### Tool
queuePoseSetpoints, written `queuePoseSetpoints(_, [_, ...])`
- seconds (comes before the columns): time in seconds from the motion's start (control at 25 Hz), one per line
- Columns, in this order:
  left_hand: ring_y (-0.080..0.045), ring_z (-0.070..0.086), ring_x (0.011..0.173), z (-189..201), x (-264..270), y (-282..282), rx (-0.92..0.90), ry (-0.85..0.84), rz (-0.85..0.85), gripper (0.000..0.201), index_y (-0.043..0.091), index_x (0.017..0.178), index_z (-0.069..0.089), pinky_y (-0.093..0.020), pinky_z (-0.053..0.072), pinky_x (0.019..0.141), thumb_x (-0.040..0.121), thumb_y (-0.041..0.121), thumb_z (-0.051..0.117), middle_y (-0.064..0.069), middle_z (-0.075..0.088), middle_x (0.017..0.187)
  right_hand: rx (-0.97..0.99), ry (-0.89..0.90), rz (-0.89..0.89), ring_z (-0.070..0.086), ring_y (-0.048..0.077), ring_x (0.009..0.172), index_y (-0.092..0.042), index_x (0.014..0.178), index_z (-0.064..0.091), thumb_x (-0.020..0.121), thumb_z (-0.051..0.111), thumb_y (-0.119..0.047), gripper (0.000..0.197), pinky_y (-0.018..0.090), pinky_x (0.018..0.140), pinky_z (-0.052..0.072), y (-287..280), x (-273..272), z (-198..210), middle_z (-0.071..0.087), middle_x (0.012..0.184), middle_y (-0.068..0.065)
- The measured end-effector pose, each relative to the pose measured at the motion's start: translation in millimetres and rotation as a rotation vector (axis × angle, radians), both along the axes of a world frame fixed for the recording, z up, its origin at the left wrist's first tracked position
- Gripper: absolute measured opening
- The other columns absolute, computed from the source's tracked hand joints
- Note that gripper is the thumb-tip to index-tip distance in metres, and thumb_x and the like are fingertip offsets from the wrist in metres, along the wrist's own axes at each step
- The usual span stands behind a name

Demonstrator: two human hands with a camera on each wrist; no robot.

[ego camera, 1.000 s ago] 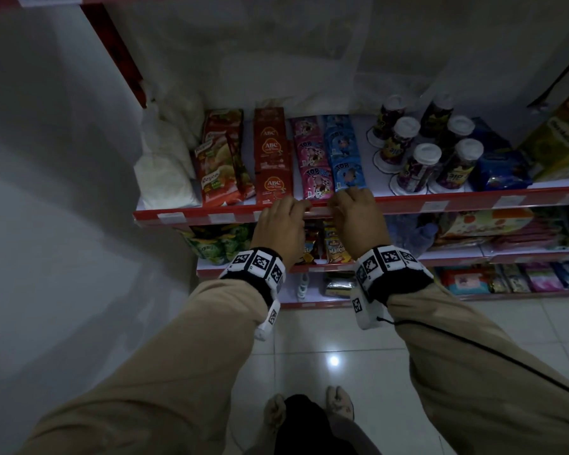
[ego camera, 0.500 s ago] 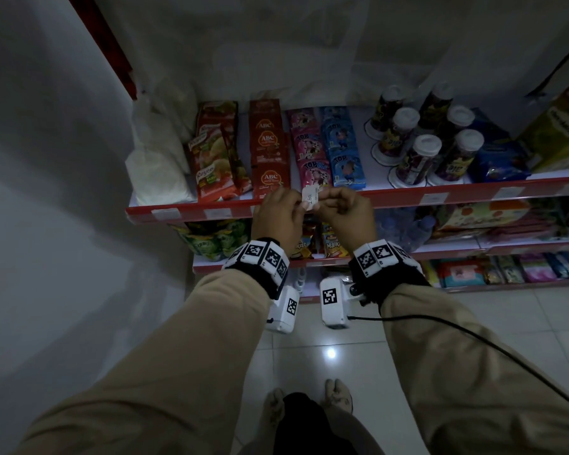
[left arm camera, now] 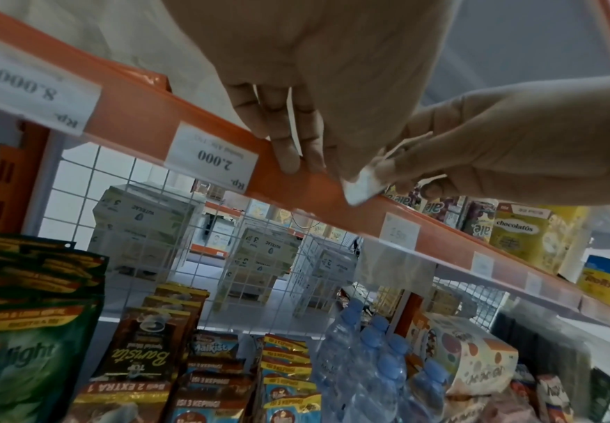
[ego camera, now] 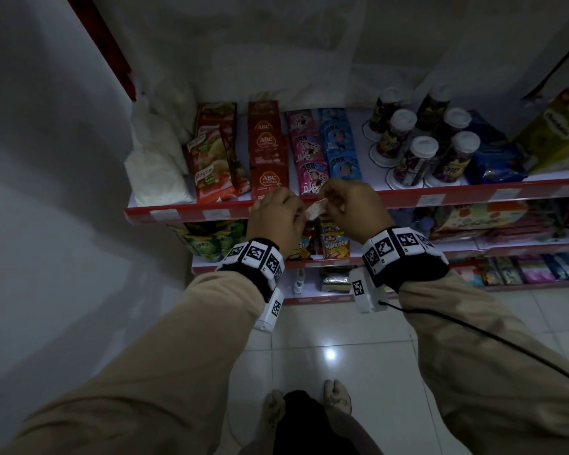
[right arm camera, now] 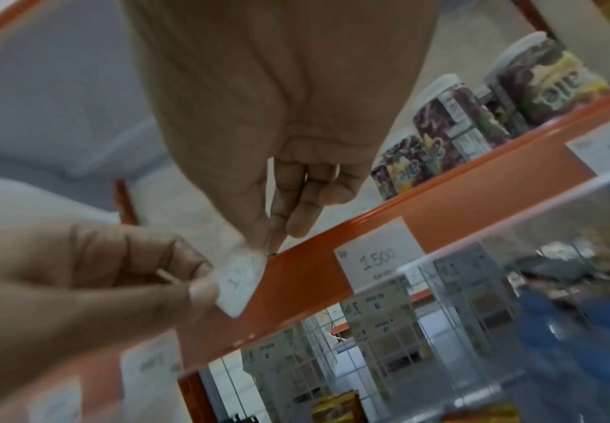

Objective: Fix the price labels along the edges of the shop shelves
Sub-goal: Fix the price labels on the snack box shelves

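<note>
A small white price label hangs just in front of the red shelf rail. My left hand pinches its left end. My right hand pinches its other end between thumb and fingers. The label is off the rail and tilted. In the left wrist view two left fingers lie straight against the rail. Labels reading 2.000, 8.000 and 1.500 sit in the rail on either side.
Sachet packs, red ABC boxes and white-lidded cups stand on the top shelf. Water bottles and snack packs fill the shelf below. A white wall closes the left side. Tiled floor lies underfoot.
A second ago both hands gripped the shelf rail. They have since come away with the label held between them, and it has turned from upright to tilted.
</note>
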State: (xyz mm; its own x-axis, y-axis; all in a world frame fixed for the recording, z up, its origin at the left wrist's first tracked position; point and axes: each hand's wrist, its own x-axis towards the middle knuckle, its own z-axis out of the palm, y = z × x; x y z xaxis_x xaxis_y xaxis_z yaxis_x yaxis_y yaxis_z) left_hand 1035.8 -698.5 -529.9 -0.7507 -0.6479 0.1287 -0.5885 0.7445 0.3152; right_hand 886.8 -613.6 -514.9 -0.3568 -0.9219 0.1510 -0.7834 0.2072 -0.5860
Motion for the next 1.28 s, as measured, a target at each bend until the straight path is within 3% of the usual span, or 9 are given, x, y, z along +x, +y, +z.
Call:
queuePoseSetpoints(0.16, [-0.023,0.049,0.107,1,2,1,0.029,0.054,0.014,0.022,0.017,0.111,0.056,-0.036,0.035,0.088,0.091,0.027,0.054,-0.002,0.056,0.112,-0.18,-0.096,-0.156,0.061,0.021,0.084,-0.013,0.092,0.067,0.088,0.063,-0.01,0.007,0.031,0.074,0.05,-2,-6,0,0.067,0.087,0.005])
queuePoseSetpoints(0.32, [-0.021,0.053,0.103,2,-3,0,0.109,0.11,0.051,0.026,0.02,0.117,0.05,-0.038,0.038,0.089,0.092,0.028,0.054,0.002,0.06,0.105,-0.141,-0.028,-0.122,0.056,0.03,0.094,-0.011,0.093,0.066,0.086,0.063,-0.006,0.009,0.038,0.079,0.048,-1,-5,-8,0.067,0.092,0.008])
queuePoseSetpoints(0.44, [-0.022,0.052,0.106,-1,-6,0,0.095,0.092,0.049,0.037,0.022,0.128,0.046,-0.04,0.04,0.09,0.092,0.028,0.052,-0.001,0.059,0.109,-0.124,0.018,-0.113,0.053,0.03,0.095,-0.012,0.093,0.067,0.086,0.063,-0.006,0.011,0.038,0.078,0.045,3,-5,-15,0.067,0.094,0.008])
queuePoseSetpoints(0.8, [-0.026,0.049,0.107,-9,-10,2,0.028,0.065,0.075,0.034,0.023,0.126,0.049,-0.041,0.038,0.089,0.093,0.027,0.052,-0.005,0.054,0.112,-0.267,0.057,-0.17,0.052,0.03,0.09,-0.009,0.095,0.069,0.084,0.061,-0.002,0.015,0.036,0.076,0.041,5,-5,-20,0.065,0.094,0.009])
queuePoseSetpoints(1.04, [-0.025,0.045,0.101,-11,-12,2,-0.063,0.008,0.055,0.023,0.023,0.115,0.058,-0.037,0.032,0.084,0.096,0.03,0.048,-0.005,0.05,0.103,-0.158,0.106,-0.102,0.052,0.033,0.093,-0.009,0.095,0.068,0.084,0.062,-0.006,0.013,0.039,0.078,0.041,8,-6,-28,0.065,0.094,0.011])
queuePoseSetpoints(1.28, [-0.026,0.046,0.101,-10,-19,6,-0.159,-0.08,0.092,0.022,0.024,0.111,0.061,-0.038,0.027,0.084,0.095,0.032,0.048,-0.005,0.051,0.104,0.046,0.352,-0.089,0.049,0.032,0.103,-0.018,0.103,0.063,0.081,0.064,-0.026,0.023,0.04,0.081,0.035,8,-2,-26,0.059,0.106,0.009])
